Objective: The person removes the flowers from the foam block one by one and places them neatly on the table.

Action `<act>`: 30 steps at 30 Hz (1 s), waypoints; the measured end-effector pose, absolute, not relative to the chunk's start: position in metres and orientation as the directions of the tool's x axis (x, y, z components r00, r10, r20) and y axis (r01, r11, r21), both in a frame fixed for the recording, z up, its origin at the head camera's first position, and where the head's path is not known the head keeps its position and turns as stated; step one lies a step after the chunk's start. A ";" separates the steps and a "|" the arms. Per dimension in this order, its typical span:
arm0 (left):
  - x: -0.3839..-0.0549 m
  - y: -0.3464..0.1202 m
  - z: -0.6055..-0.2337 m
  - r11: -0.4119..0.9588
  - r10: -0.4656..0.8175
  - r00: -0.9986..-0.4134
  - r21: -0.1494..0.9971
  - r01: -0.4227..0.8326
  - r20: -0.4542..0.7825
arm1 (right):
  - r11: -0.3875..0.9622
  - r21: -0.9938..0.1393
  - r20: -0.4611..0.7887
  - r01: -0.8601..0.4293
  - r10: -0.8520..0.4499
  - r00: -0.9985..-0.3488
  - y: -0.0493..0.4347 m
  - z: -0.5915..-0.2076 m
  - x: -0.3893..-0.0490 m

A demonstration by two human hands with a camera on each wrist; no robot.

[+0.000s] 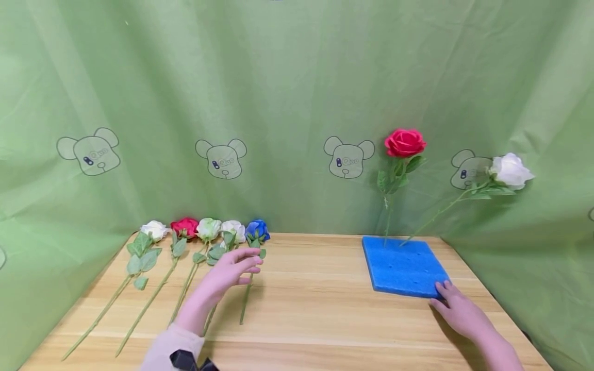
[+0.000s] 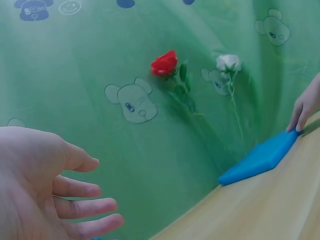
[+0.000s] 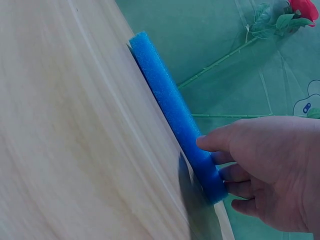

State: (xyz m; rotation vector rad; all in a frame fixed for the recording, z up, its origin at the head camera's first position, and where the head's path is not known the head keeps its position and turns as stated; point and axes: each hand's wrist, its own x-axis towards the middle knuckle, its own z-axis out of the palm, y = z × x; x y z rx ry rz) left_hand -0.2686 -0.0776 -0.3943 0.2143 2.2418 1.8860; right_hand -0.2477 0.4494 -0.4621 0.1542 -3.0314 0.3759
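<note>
My left hand (image 1: pixel 232 270) hovers over the stems at the left, its fingers spread and loosely bent, holding nothing. Just beyond its fingertips lies a blue rose (image 1: pixel 257 230) with a green stem. My right hand (image 1: pixel 464 312) rests at the near right corner of a blue foam board (image 1: pixel 401 268). In the right wrist view, the thumb (image 3: pixel 212 140) touches the board's front side, while the other fingers lie loosely at its end. A red rose (image 1: pixel 405 143) stands upright in the board's far part. Beside it, a white rose (image 1: pixel 510 171) leans far to the right.
Left of the blue rose, more roses lie in a row: a white one (image 1: pixel 233 231), a pale green one (image 1: pixel 209 229), a red one (image 1: pixel 184 226) and another white one (image 1: pixel 155 230). Small holes mark the foam's top. A green curtain (image 1: pixel 297 77) hangs behind the wooden table (image 1: pixel 315 319).
</note>
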 end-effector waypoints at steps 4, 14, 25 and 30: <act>-0.277 -0.061 -0.392 0.164 0.271 -0.962 0.986 0.019 -0.026 | 0.966 -0.235 0.095 -0.106 -0.085 -0.992 0.450 -0.461 -0.247; -0.291 -0.016 -0.386 0.130 0.316 -0.948 0.989 0.066 0.022 | 0.967 -0.229 0.102 -0.109 -0.088 -0.991 0.451 -0.465 -0.249; -0.311 0.039 -0.387 0.070 0.330 -0.943 0.995 0.072 0.045 | 0.968 -0.226 0.098 -0.106 -0.085 -0.992 0.445 -0.460 -0.246; -0.318 0.064 -0.386 0.054 0.296 -0.953 0.995 0.083 0.063 | 0.968 -0.228 0.105 -0.107 -0.085 -0.991 0.445 -0.457 -0.245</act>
